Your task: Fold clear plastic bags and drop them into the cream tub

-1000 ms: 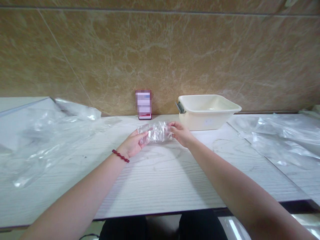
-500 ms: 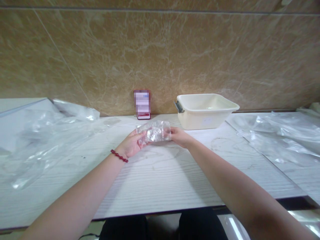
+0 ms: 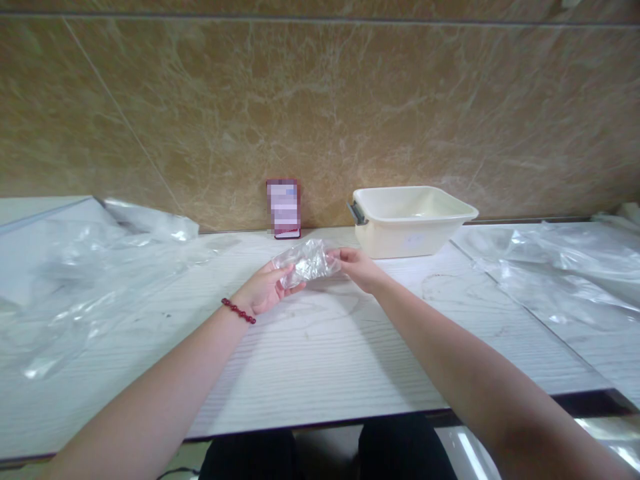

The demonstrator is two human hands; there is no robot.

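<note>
A small crinkled clear plastic bag (image 3: pixel 311 260) is held between my hands above the white wood-grain table (image 3: pixel 320 373). My left hand (image 3: pixel 270 287), with a dark red bead bracelet at the wrist, grips the bag's left end, thumb on top and fingers beneath. At the bag's right end, my right hand (image 3: pixel 354 265) pinches the edge with its fingertips. What the bag contains, if anything, cannot be made out.
A cream bin (image 3: pixel 400 239) with a grey handle stands behind my right hand. A phone (image 3: pixel 285 210) leans on the marble wall. Large clear plastic sheets lie at left (image 3: pixel 115 267) and right (image 3: pixel 565 273).
The bag has tilted, its right end slightly raised. My right hand has shifted a little up, while my left hand has barely moved.
</note>
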